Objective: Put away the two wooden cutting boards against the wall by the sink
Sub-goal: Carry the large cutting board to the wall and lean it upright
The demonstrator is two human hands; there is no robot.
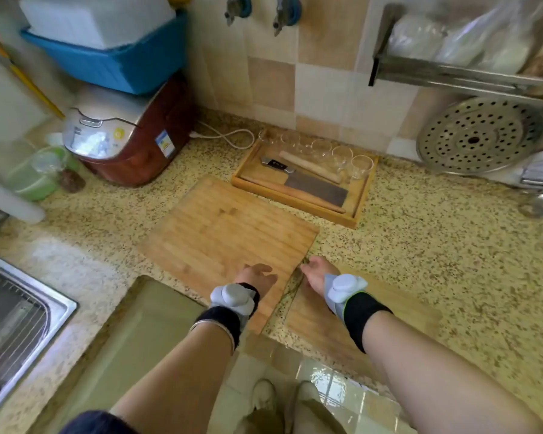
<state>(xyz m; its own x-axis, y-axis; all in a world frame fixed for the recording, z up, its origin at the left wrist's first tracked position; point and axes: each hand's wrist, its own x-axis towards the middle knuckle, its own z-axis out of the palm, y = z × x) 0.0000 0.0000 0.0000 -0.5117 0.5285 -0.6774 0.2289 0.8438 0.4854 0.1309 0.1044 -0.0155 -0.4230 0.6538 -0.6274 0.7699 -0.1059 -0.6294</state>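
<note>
Currently both boards lie flat on the speckled granite counter point(420, 245), neither stowed. Steel sink point(22, 311) sits far left. Large pale bamboo slatted cutting board point(226, 239) is centre; the left hand point(257, 277) rests on its near right area, fingers loosely spread, not gripping. Right hand point(315, 272) sits at the narrow gap between the boards, over the smaller wooden cutting board point(323, 321) at the counter's front edge; fingers look relaxed, grip unclear. Advice: hook fingertips under one edge, tilt up, carry upright, keep clear of the wooden tray with cleaver and glasses point(304, 183).
</note>
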